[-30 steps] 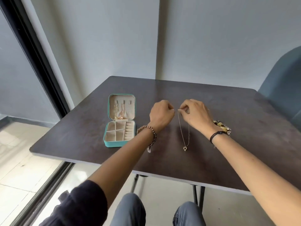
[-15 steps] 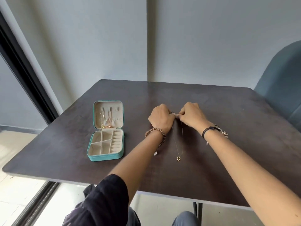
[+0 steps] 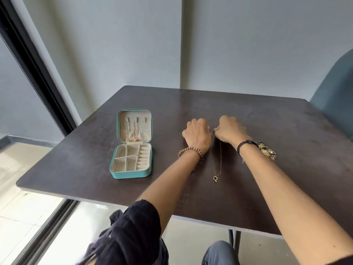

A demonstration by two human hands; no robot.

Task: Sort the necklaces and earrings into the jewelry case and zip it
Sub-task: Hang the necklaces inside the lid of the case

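between the curled fingers of the left hand (image 3: 197, 133) and right hand (image 3: 230, 130), both pinching it, sits the top end of the necklace (image 3: 220, 159); its chain trails from them along the table (image 3: 286, 121) to a small pendant (image 3: 215, 178). light, limp and tangle-prone, it probably handles best by that end. the open jewelry case (image 3: 131, 174) lies well left of the fingers.

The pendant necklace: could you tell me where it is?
Head view: the necklace lies on the table between the teal case and the jewelry pile, its far end pinched by left hand and right hand.
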